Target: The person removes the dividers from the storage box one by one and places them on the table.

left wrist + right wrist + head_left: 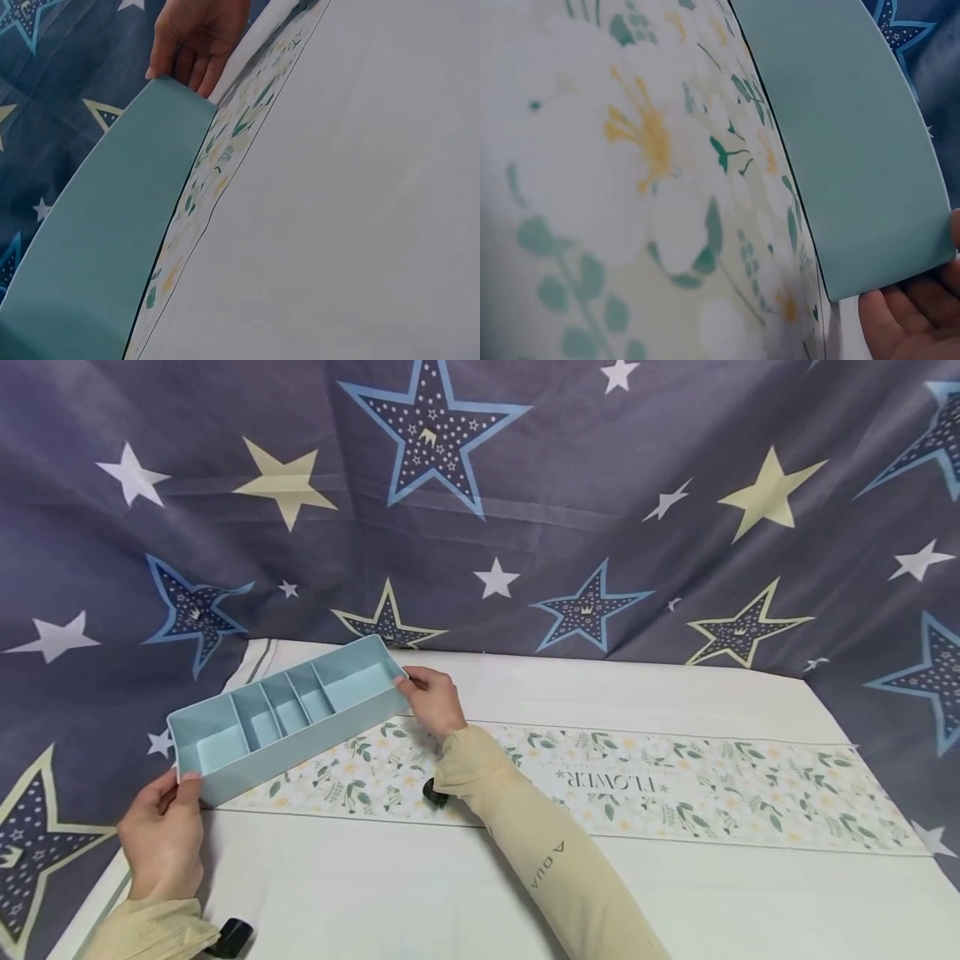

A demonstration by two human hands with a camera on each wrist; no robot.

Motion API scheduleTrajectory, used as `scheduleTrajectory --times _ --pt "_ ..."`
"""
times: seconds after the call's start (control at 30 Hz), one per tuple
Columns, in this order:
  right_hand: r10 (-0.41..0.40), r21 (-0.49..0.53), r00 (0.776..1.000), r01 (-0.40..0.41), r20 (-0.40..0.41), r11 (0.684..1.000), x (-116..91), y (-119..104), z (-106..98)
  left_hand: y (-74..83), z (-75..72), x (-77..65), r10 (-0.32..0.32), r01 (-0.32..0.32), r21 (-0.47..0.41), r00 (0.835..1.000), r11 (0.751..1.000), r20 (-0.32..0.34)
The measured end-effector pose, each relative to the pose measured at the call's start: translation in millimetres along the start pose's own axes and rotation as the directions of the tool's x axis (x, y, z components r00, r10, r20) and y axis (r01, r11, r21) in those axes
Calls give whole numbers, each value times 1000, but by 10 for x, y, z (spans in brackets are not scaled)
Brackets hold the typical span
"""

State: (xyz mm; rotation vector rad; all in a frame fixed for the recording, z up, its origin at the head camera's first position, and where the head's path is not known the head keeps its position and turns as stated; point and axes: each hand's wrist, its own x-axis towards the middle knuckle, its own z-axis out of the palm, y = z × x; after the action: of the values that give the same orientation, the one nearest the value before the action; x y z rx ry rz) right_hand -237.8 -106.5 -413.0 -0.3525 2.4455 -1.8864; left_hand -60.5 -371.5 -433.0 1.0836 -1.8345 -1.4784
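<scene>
A pale blue storage box [281,750] with several divided compartments, none holding anything, lies at a slant over the left part of the table. My left hand [163,835] grips its near left end, thumb over the rim. At the far right end my right hand [433,700] holds the other short side, thumb on top. The left wrist view shows the box's long side [112,217] with the left hand [201,41] curled at its end. In the right wrist view the right hand's fingers [907,319] reach under the box's end [862,172].
A floral table runner [720,793] printed with the word FLOWER stretches across the white tablecloth [360,893], partly under the box. Behind the table hangs a dark star-patterned curtain [570,510]. Black devices [231,937] sit at both wrists.
</scene>
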Motion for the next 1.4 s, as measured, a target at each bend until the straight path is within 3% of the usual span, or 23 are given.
scheduleTrajectory --times 0.33,0.57,0.77,1.03,1.4 --pt "39 30 999 -38 -33 999 -64 5 -39 -126 71 111 3 -3 -10 1000 1000 -21" --pt "30 18 999 -30 -34 999 -103 17 -115 -104 89 52 44 -44 37 999 998 17" --pt "36 22 999 -35 -35 999 -114 34 -156 -151 119 104 41 -42 50 999 998 28" --pt "36 19 999 -35 -38 999 -152 27 -235 -13 158 -15 40 -44 79 998 996 51" --pt "43 38 999 -43 -17 998 -189 62 -348 -182 260 148 22 -25 55 998 998 55"
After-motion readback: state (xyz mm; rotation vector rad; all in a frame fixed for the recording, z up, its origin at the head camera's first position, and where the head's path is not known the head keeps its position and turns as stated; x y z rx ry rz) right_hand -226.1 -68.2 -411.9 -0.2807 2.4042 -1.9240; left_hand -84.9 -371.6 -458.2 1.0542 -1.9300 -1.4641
